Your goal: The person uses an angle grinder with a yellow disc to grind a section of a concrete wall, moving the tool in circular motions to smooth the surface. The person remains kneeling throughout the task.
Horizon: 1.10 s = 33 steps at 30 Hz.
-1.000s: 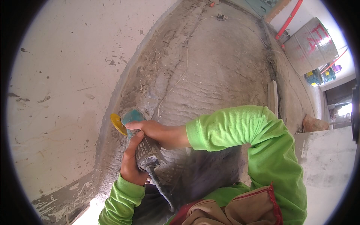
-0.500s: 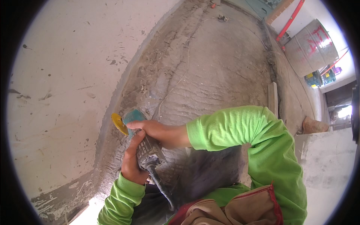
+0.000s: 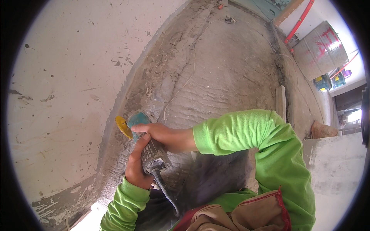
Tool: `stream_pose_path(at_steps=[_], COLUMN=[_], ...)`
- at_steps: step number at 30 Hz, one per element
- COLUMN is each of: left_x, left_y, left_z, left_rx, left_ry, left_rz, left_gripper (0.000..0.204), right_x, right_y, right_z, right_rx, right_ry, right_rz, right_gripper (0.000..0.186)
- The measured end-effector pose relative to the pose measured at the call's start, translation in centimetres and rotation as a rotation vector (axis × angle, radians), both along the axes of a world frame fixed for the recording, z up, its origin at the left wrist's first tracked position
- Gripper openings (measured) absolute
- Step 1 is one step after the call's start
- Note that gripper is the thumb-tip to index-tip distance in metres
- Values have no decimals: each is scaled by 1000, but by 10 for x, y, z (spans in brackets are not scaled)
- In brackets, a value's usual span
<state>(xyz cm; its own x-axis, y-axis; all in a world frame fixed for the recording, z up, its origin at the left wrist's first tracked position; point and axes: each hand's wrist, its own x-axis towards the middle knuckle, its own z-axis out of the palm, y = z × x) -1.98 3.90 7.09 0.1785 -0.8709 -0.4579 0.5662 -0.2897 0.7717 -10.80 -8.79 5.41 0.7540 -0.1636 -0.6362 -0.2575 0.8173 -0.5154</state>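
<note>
Both of my hands grip an angle grinder [image 3: 153,153] with a teal head and a grey, dusty body. My left hand [image 3: 137,166] wraps round the rear body, its thumb lying on top. My right hand [image 3: 162,134] holds the front near the teal head, its fingers mostly hidden beneath. On the grinder's left side sits a yellow disc [image 3: 123,127], close to the foot of the white wall [image 3: 69,96]; whether it touches cannot be made out. From the rear end a dark power cord [image 3: 165,192] runs down towards my lap.
A rough concrete floor [image 3: 227,73] stretches ahead, with a thin cable [image 3: 185,82] along it. At the right stand a large metal drum [image 3: 320,50], a red pole [image 3: 300,21] and teal containers [image 3: 323,81]. A plank [image 3: 280,102] lies beyond my right elbow.
Almost nothing differs; the view has shifted very slightly. Both hands keep their hold on the angle grinder beside the wall.
</note>
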Motion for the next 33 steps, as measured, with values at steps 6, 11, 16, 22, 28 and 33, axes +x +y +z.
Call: stream_pose_path(at_steps=[6,11,16,22,28,33], left_x=[-6,-1,-3,-7,-5,-5], left_y=[9,1,-3,-5,-8,-5], left_z=[-6,-8,-4,2,1,-3], left_rx=[-409,-29,49,44,139,79], left_ry=[-566,-11,18,1,76,56], left_rz=[-75,58,107,167,185,172], left_gripper=[33,33,34,37,37,35], right_x=[1,1,1,4,2,3], right_y=[0,0,1,0,0,0], right_z=[5,4,2,6,3,5], right_rx=[16,19,24,11,14,7], right_ry=[8,1,-22,31,6,12], right_rz=[5,0,-20,-15,6,17], right_gripper=[54,53,53,53,54,54])
